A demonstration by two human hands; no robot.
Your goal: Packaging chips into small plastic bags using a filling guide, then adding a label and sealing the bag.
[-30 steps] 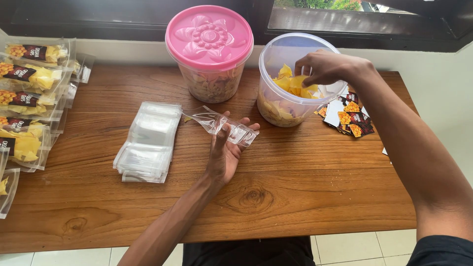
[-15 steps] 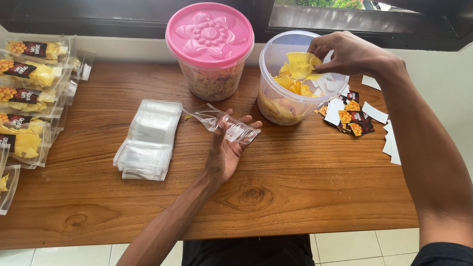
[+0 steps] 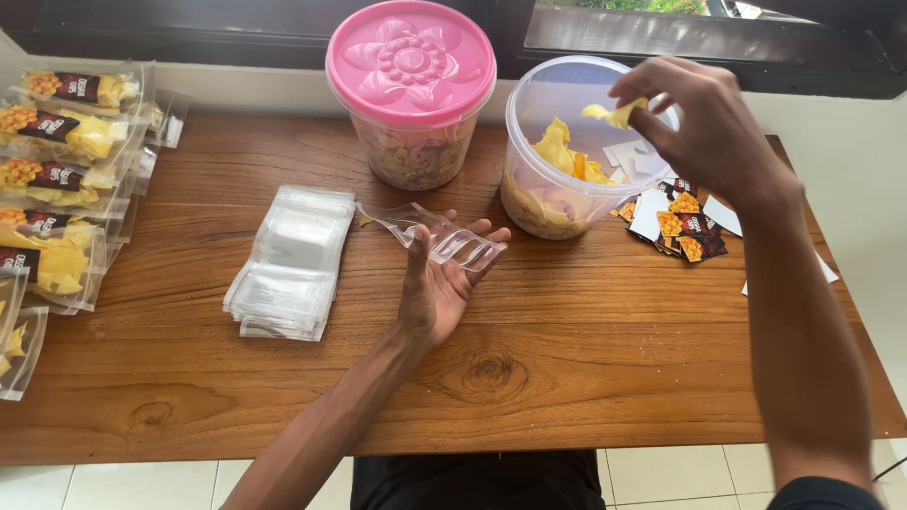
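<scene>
I am pinching a few yellow chips [image 3: 612, 113] between the thumb and fingertips of my right hand [image 3: 694, 127], the fingers curled closed around them, and I am holding them just above the rim of the open clear tub [image 3: 529, 118]. Directly below my pinch, more yellow chips are lying heaped inside that tub. My left hand [image 3: 436, 283] is lying palm up on the wooden table [image 3: 567, 359], fingers spread and only loosely bent, and an empty clear pouch [image 3: 430, 234] is resting across the fingertips with my thumb pressing on it from the near side; the pouch is stretching away from the fingers toward the pink-lidded tub [image 3: 411, 90], which is standing closed just beyond it. To the outer side of my left hand, a stack of empty clear pouches [image 3: 288, 264] is lying flat, and further out filled chip packets [image 3: 61, 179] are lining the table edge. Just under my right wrist, small printed labels [image 3: 682, 222] are lying scattered beside the open tub.
</scene>
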